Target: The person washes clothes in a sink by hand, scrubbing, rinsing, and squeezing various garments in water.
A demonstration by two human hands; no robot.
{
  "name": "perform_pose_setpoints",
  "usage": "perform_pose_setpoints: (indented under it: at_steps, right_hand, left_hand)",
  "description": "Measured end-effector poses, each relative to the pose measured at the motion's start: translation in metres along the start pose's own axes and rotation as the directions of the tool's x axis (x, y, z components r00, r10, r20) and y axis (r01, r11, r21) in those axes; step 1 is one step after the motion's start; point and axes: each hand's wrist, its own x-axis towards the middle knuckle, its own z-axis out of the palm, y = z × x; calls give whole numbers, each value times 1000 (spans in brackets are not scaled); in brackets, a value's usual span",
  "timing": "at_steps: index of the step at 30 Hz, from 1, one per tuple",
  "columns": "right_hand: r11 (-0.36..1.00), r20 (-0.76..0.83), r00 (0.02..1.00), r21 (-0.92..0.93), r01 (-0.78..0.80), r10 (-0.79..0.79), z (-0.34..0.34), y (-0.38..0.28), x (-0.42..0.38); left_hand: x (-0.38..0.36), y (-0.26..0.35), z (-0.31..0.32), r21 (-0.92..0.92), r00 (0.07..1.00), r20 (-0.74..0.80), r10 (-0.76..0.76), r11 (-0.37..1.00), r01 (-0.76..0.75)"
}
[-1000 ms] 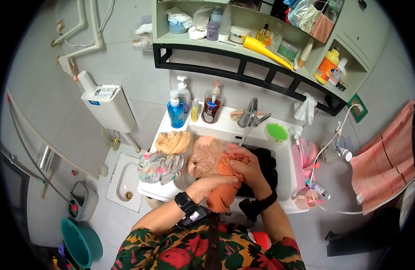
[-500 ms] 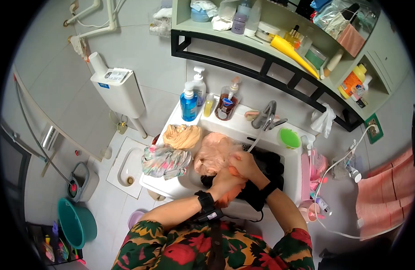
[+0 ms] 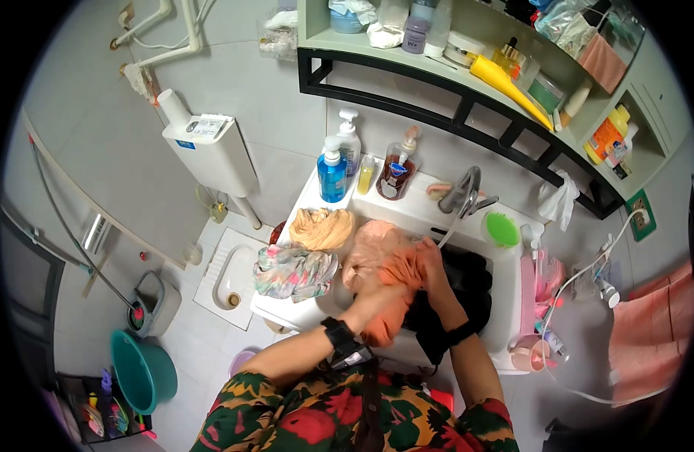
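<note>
Over the sink (image 3: 505, 301), my left hand (image 3: 372, 305) and my right hand (image 3: 435, 265) are both closed on an orange cloth (image 3: 396, 297). The cloth stretches between them, and its lower end hangs below my left hand. Behind it a pale pink garment (image 3: 366, 245) lies in the basin. Black cloth (image 3: 467, 282) fills the basin's right part, close beside my right hand. Water runs from the faucet (image 3: 467, 192) just beyond that hand. To the left on the sink ledge rest a bunched yellow garment (image 3: 322, 228) and a floral cloth (image 3: 295, 273).
Along the back ledge stand a blue pump bottle (image 3: 332, 177), a white pump bottle (image 3: 349, 139), a brown pump bottle (image 3: 396, 172) and a green dish (image 3: 502, 228). A black metal frame (image 3: 392, 72) juts out above. A white cord (image 3: 561, 294) hangs at the right.
The orange cloth, earlier bunched mostly inside my hands, now shows as a wider stretch between them. My right hand has shifted away from my left. The whole view has moved slightly.
</note>
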Motion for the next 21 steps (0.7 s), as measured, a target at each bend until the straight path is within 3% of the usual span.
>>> perform_pose_setpoints:
  at_steps: [1,3,4,6,7,8,9,10,11,12,14,16,18,19,21]
  right_hand:
    - [972,108,990,210,-107,86,2,-10,-11]
    - [839,325,915,404,-364,240,21,-22,-31]
    - [953,493,870,263,-154,4,28,-37,-32]
    - [871,471,873,367,-325,127,51,-60,-36]
    - [870,447,886,382,-312,121,63,-64,-33]
    - [951,332,943,277,-137,39,74,-68,-27]
    - [990,220,974,140,27,-58,83,-73,-22]
    - [989,182,981,144,35,-61,91,-81,-18]
    - [973,112,978,-130,190,-176,99,-96,-16]
    - [863,79,953,-406,300,-294,107,-105,-13]
    - [602,77,786,-599,528,-613,125,-102,-7]
    - [493,224,815,-701,515,-534,146,-74,-3]
    - [635,316,913,-656,408,-259,159,-38,-10]
    - [635,315,913,-656,407,-260,159,-43,-11]
    - [696,371,929,-664,273,-10,155,-62,-8]
  left_hand:
    - [-4,21,-4,-130,996,0,-86,988,85]
    - [-1,44,-16,-326,990,-139,-29,945,-18]
    - [-1,56,-22,-315,992,-125,-36,949,-6]
    - [-4,83,-36,-437,973,-226,-54,898,-52]
    - [-8,91,-43,-389,962,-271,38,910,-145]
    - [-10,98,-49,-341,944,-304,133,910,-238]
    - [-12,105,-59,-180,897,-357,260,923,-339]
    - [-15,113,-68,-13,837,-383,391,904,-428]
    - [-20,124,-70,78,802,-403,440,890,-449]
    - [-24,133,-73,169,762,-419,494,867,-469]
    - [-26,132,-100,237,759,-426,492,871,-431]
    - [-15,105,-143,256,753,-436,492,870,-421]
    - [-9,70,-186,457,760,-420,495,839,-295]
    - [-11,71,-192,457,761,-418,496,839,-296]
    - [-11,78,-196,272,881,-437,181,960,-62]
